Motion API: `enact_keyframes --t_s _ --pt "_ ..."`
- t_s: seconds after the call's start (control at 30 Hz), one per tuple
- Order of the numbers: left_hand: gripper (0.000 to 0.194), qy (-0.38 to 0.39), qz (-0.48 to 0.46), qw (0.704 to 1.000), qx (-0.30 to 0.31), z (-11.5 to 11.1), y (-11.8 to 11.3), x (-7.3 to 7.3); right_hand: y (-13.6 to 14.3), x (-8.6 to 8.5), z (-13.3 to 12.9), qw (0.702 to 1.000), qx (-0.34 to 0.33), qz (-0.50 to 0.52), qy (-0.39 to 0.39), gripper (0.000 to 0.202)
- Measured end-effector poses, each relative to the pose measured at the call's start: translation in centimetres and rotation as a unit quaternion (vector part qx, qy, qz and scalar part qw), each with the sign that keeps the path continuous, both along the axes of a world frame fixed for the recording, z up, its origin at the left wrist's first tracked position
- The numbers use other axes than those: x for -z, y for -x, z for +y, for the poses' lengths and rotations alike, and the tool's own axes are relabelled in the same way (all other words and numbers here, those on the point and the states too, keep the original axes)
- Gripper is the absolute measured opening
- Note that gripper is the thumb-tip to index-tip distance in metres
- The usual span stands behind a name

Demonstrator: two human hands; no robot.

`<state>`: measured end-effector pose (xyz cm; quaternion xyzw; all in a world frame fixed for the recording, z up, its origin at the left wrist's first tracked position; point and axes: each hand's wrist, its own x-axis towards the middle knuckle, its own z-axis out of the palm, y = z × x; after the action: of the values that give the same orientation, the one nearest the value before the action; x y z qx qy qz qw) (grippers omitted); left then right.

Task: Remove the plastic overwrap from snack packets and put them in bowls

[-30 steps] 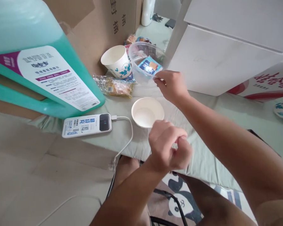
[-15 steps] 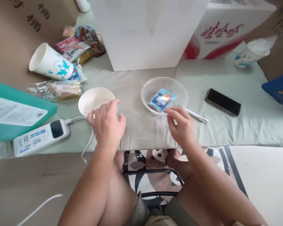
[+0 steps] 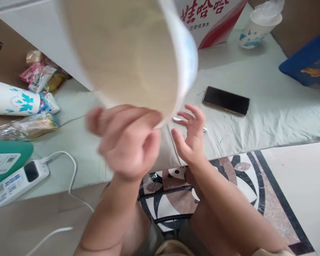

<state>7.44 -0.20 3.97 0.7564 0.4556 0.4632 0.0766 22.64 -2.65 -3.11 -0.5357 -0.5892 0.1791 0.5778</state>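
My left hand [image 3: 128, 142] is raised and pinches the near rim of a paper bowl [image 3: 130, 60]. The bowl is tilted so its cream inside faces me, very close to the camera and blurred. Pale blue shows on its white outer side. To its right, my right hand [image 3: 190, 137] is held with fingers apart and curved, nothing visible in it. Behind its fingers a thin white utensil [image 3: 204, 129] lies on the cloth, partly covered. The clear plastic bowl and the blue packet are out of sight; the raised bowl and my hands block that area.
A phone [image 3: 226, 101] lies to the right on the green cloth. At left are a paper cup on its side [image 3: 16, 99], snack packets [image 3: 42, 76], a green container [image 3: 5, 156] and a power strip [image 3: 18, 181] with a white cable. Boxes stand behind.
My left hand has lifted the paper bowl off the cloth, up and to the right, tilting it. My right hand has drawn away from the blue packet and opened. The view has swung right.
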Motion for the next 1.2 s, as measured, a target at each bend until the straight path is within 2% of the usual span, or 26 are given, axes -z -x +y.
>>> enact_keyframes --t_s 0.03,0.13,0.27,0.4,0.5,0.6,0.8,0.87,1.0,1.07,1.13,1.2 --pt "0.014 -0.053 0.007 0.998 0.016 -0.1 -1.8 0.2 -0.6 0.1 0.2 1.0 0.023 -0.001 0.006 0.062" --pt "0.025 -0.114 0.023 0.991 0.07 0.4 -5.6 1.8 -2.6 0.8 0.4 0.992 0.089 -0.048 0.072 0.067" --pt "0.03 -0.078 0.052 0.992 0.081 1.3 -7.3 3.7 -5.0 2.0 0.0 0.954 0.18 -0.179 0.157 0.069" --pt "0.041 -0.008 0.096 0.991 0.093 1.6 -7.2 3.6 -5.9 2.5 -0.2 0.933 0.213 -0.215 0.197 0.073" --pt "0.043 0.014 0.093 0.991 0.097 1.8 -6.4 3.4 -6.1 2.2 0.2 0.938 0.195 -0.211 0.192 0.079" --pt "0.04 0.018 0.066 0.995 0.068 2.2 -4.8 3.7 -6.3 1.7 0.7 0.943 0.155 -0.199 0.218 0.079" --pt "0.03 -0.011 0.032 0.995 -0.098 2.3 -0.2 4.6 -5.7 1.2 1.7 0.933 0.074 -0.221 0.274 0.068" --pt "0.027 0.003 0.039 0.991 -0.131 1.9 1.2 5.0 -5.3 1.2 1.9 0.931 0.065 -0.226 0.278 0.066" --pt "0.017 0.074 0.058 0.988 -0.123 1.5 3.7 6.2 -4.8 1.2 2.1 0.946 0.054 -0.225 0.229 0.072" --pt "0.011 0.083 0.053 0.989 -0.11 1.8 4.5 6.9 -4.6 1.2 2.0 0.95 0.054 -0.232 0.202 0.073" --pt "0.009 0.073 0.037 0.991 -0.103 2.5 5.0 7.3 -4.4 1.2 1.8 0.945 0.064 -0.25 0.199 0.071" --pt "0.009 0.067 0.021 0.992 -0.106 3.2 5.3 7.1 -4.1 1.2 1.4 0.931 0.074 -0.28 0.222 0.061"
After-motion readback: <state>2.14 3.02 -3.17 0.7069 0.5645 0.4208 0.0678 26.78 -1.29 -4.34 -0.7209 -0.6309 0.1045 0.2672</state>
